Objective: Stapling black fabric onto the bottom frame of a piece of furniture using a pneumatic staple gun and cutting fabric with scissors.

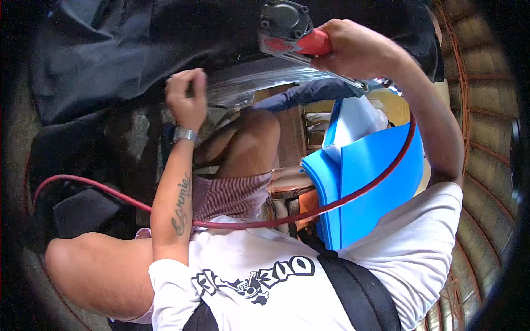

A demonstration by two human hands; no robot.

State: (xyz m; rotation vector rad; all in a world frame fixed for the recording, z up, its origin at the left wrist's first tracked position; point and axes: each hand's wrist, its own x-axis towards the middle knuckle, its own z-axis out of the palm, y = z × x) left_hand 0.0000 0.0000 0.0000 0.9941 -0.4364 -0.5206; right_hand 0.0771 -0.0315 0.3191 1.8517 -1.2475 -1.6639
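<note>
Along the top of the view stretches black sheet material [99, 60], wrinkled and slightly shiny. My right hand [359, 48], raised at the upper right, is closed round the red grip of a pneumatic staple gun [284, 27]. The tool's dark grey head points left, over the black sheet. A red air hose [265, 223] hangs below my right hand and loops across my lap to the left. My left hand [186, 99] is lifted in front of the black sheet, its fingers curled in toward the thumb. Whatever they may pinch cannot be made out.
Bright blue foam sheets [370, 171] stand bent at my right side. Clear plastic film [265, 80] runs under the black material. Beyond my knee, a person's dark-sleeved arm [303, 94] reaches in. Corrugated wall panels with reddish metal bars [486, 110] rise at the far right.
</note>
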